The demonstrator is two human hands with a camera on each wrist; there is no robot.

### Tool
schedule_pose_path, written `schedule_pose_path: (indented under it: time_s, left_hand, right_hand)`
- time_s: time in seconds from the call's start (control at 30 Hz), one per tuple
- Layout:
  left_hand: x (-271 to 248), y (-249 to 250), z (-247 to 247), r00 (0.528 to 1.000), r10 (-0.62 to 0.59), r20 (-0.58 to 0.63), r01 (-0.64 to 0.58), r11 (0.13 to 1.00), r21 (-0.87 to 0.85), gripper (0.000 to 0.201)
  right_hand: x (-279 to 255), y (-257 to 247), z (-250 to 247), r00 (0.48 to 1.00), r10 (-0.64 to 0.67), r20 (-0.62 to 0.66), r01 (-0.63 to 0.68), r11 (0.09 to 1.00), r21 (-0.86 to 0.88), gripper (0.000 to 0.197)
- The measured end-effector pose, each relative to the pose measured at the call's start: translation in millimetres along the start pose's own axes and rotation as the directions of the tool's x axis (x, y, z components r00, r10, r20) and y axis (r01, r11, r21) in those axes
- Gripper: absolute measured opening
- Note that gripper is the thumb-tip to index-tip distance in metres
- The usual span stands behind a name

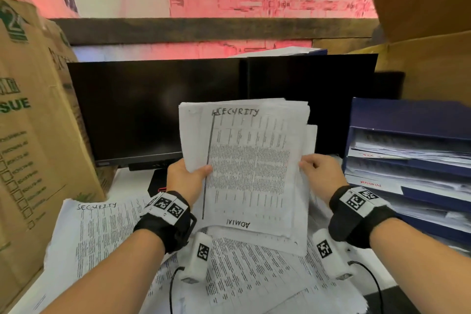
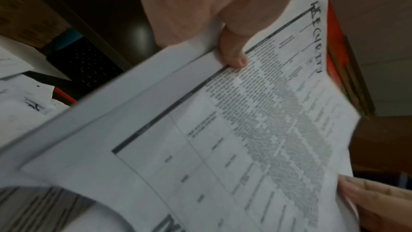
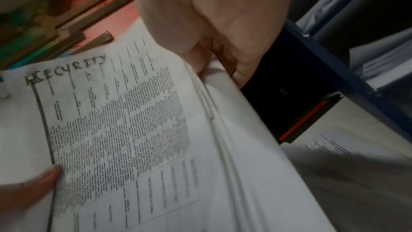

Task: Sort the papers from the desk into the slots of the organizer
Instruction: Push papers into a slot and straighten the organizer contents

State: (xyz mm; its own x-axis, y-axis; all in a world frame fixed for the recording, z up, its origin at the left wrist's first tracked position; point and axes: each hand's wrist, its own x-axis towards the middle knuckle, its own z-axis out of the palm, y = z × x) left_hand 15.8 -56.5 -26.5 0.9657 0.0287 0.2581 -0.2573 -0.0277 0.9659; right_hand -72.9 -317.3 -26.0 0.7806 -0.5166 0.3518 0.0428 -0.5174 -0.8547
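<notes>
Two dark monitors (image 1: 158, 109) fill the back of the desk (image 1: 127, 181), cardboard boxes (image 1: 38, 135) flank both sides. Blue organizer (image 1: 407, 115) sits at our right, its slots already stuffed with paper; one slot tag reads like "ADMIN" in red, the others we can't read.

Loose papers (image 1: 102, 232) cover the desk in front of us, one on the left headed "SECURITY".

We hold a stack of sheets (image 1: 249, 166) upright between both hands, above the desk pile and well apart from the organizer. Top sheet is headed "SECURITY"; a sheet under it shows "ADMIN" upside down at the bottom edge, so the stack looks mixed.

Left hand (image 1: 186, 178) grips the stack's left edge, thumb (image 2: 234, 57) pressed on the front. Right hand (image 1: 321, 173) pinches the right edge, fingers curled behind.

Risks as we judge them:
- Filing the whole stack as SECURITY would misfile the ADMIN sheet.
- Edges are uneven; peeling off one sheet could let the rest fan out and drop into the desk pile.
- Slots look full, so thin paper may buckle or catch going in.
- Wrist cables (image 1: 175, 288) trail over the loose papers and could drag them.
</notes>
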Motion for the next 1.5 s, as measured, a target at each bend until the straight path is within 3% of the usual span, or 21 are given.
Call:
schedule_pose_path:
  time_s: [0.17, 0.4, 0.57, 0.7, 0.9, 1.0, 1.13, 1.27, 1.33, 1.43, 1.5]
  left_hand:
    - [11, 0, -30, 0.981, -0.024, -0.195, 0.021, 1.000, -0.016, 0.034]
    - [17, 24, -82, 0.957, 0.037, -0.288, -0.041, 0.999, -0.011, 0.040]
    - [12, 30, -89, 0.975, 0.039, -0.219, -0.047, 0.998, -0.032, 0.039]
    - [1, 29, -69, 0.998, 0.005, -0.056, -0.010, 0.996, -0.089, 0.037]
    - [-16, 27, -20, 0.993, -0.018, 0.120, 0.032, 0.993, -0.117, 0.024]
    - [-21, 24, -2, 0.991, -0.022, 0.129, 0.041, 0.988, -0.149, 0.025]
    - [-26, 19, 13, 0.990, -0.055, 0.128, 0.077, 0.983, -0.166, 0.029]
    - [-38, 17, 25, 0.977, -0.065, 0.201, 0.099, 0.981, -0.165, 0.027]
    - [-39, 17, 27, 0.975, -0.060, 0.216, 0.102, 0.976, -0.190, 0.026]
    - [-38, 25, 22, 0.973, 0.004, 0.230, 0.042, 0.980, -0.195, 0.031]
    - [-34, 29, 19, 0.963, 0.080, 0.256, -0.042, 0.988, -0.151, 0.039]
  right_hand:
    - [0, 8, -19, 0.990, 0.111, -0.086, -0.123, 0.983, -0.139, 0.040]
    - [-11, 1, -25, 0.990, 0.049, -0.132, -0.063, 0.993, -0.103, 0.043]
    - [-9, -10, -25, 0.980, 0.013, -0.199, -0.018, 1.000, -0.022, 0.045]
    - [-14, -21, -31, 0.990, -0.002, -0.139, 0.009, 0.999, 0.044, 0.041]
    - [-25, -29, -44, 0.996, -0.010, -0.085, 0.025, 0.985, 0.172, 0.038]
    - [-29, -29, -55, 0.998, 0.018, -0.063, -0.003, 0.974, 0.228, 0.036]
    - [-33, -24, -61, 0.995, 0.044, 0.084, -0.077, 0.893, 0.443, 0.020]
    - [-36, -24, -54, 0.994, 0.019, 0.112, -0.063, 0.914, 0.401, 0.025]
    - [-36, -25, -53, 0.992, 0.029, 0.120, -0.082, 0.881, 0.467, 0.028]
    - [-36, -27, -57, 0.985, -0.008, 0.172, -0.082, 0.857, 0.509, 0.024]
    - [-40, -29, -61, 0.974, -0.045, 0.223, -0.077, 0.858, 0.508, 0.034]
